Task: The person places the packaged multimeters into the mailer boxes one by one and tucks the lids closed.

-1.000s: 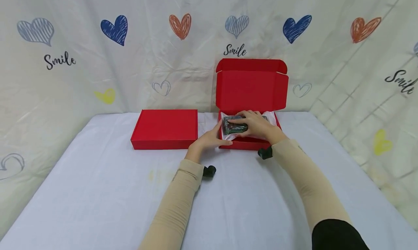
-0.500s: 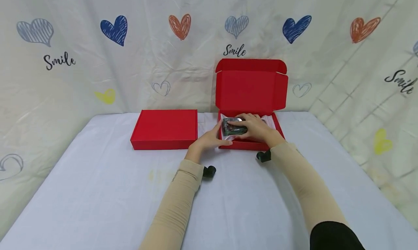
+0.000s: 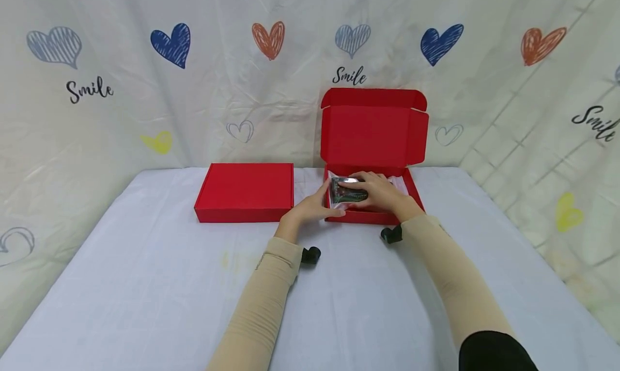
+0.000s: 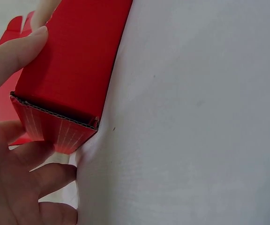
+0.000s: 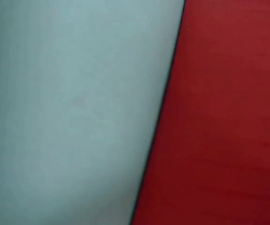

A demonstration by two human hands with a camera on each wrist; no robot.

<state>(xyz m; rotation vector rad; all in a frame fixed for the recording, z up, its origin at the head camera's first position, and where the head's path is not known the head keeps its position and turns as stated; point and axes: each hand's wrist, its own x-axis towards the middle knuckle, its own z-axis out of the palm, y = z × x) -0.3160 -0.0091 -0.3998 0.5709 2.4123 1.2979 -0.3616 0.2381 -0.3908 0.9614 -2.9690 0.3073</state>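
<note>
On the right of the head view stands an open red cardboard box (image 3: 373, 217), its lid (image 3: 373, 134) raised at the back. My left hand (image 3: 308, 209) grips its front left corner. In the left wrist view the thumb (image 4: 20, 54) lies on the front wall and the fingers bend along the side wall. Inside the box, my right hand (image 3: 378, 192) holds a clear plastic package (image 3: 345, 190) with dark contents from above, fingers spread over it. The palm hides the package's middle. Only the box wall (image 5: 224, 117) and cloth show in the right wrist view.
A second red box (image 3: 247, 188), closed, lies to the left of the open one. White cloth (image 3: 145, 285) covers the table. Behind it hangs a pale backdrop (image 3: 208, 102) printed with hearts and the word Smile.
My right hand has sunk slightly lower with the package, and more of the box's right wall and back interior shows. My left hand has kept its place on the corner.
</note>
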